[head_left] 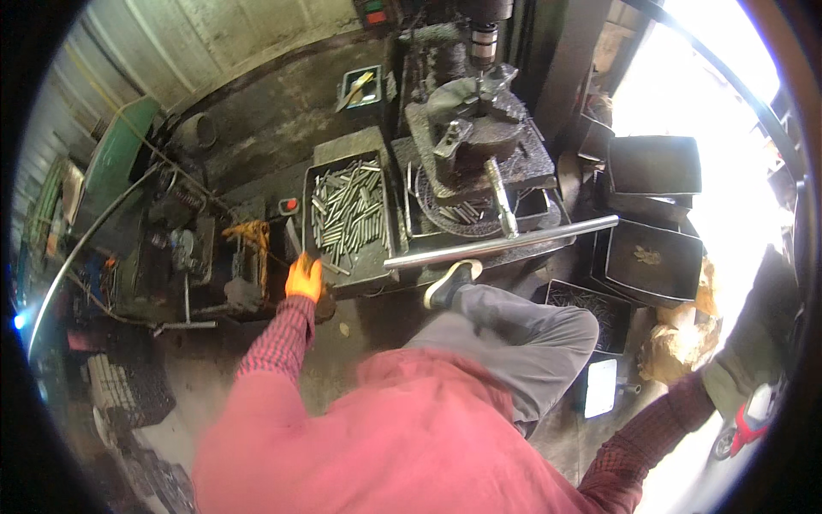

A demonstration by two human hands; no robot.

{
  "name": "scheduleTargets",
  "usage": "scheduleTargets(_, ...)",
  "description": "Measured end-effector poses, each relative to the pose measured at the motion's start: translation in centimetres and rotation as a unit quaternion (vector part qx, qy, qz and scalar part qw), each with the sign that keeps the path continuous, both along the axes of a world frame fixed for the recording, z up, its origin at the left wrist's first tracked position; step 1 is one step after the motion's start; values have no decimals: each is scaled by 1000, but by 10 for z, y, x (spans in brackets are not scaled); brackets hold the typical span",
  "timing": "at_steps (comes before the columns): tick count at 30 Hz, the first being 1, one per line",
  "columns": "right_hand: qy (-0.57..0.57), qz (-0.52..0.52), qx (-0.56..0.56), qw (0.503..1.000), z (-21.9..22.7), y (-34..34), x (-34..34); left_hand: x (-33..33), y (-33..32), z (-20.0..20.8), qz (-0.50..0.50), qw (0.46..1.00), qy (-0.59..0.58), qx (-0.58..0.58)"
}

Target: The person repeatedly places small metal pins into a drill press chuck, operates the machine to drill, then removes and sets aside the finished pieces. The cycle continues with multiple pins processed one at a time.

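Note:
My left hand (304, 278), in an orange glove, is at the near left corner of a shallow metal tray (377, 267). Its fingers point forward, loosely bent, with nothing visible in them. Short steel pins (347, 210) lie heaped in that tray. My right arm (655, 433) reaches out to the right rim of the view. Past its cuff is a dark grey-green shape (745, 355); the fingers of that hand cannot be made out. A long shiny metal bar (505, 243) crosses in front of the machine, above my shoe (452, 283).
A drill press stands ahead, its vise (479, 120) on the table under the chuck (484, 43). Dark metal bins (648, 261) are stacked at right, beside a bin of dark scraps (591, 313). A small tray with a brush (361, 86) lies at the back. Orange cloth (251, 236) hangs left.

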State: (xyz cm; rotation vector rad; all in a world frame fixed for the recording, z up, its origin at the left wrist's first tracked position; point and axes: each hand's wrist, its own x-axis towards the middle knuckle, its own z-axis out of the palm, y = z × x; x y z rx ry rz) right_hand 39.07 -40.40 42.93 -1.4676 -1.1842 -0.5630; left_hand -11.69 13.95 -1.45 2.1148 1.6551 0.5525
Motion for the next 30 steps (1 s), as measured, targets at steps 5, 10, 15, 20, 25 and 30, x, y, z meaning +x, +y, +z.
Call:
scheduleTargets(5, 454, 336, 207, 799, -97, 51, 5, -47, -38, -69, 87, 993, -23, -78)
scheduleTargets(10, 541, 280, 211, 765, -192, 88, 18, -66, -48, -51, 64, 962, -46, -261)
scheduleTargets(15, 582, 297, 248, 715, -215, 120, 32, -21, -96, 63, 2, 955, -7, -295)
scheduleTargets(20, 686, 174, 319, 630, -210, 195, 11, 129, -104, 184, -320, 913, -245, 67)
scheduleTargets(25, 684, 348, 375, 519, -204, 221, 9, 236, -111, 227, -519, 836, 136, -113)
scheduleTargets(30, 691, 342, 350, 532, -178, 233, 0, 237, -106, 169, -511, 842, 49, -165)
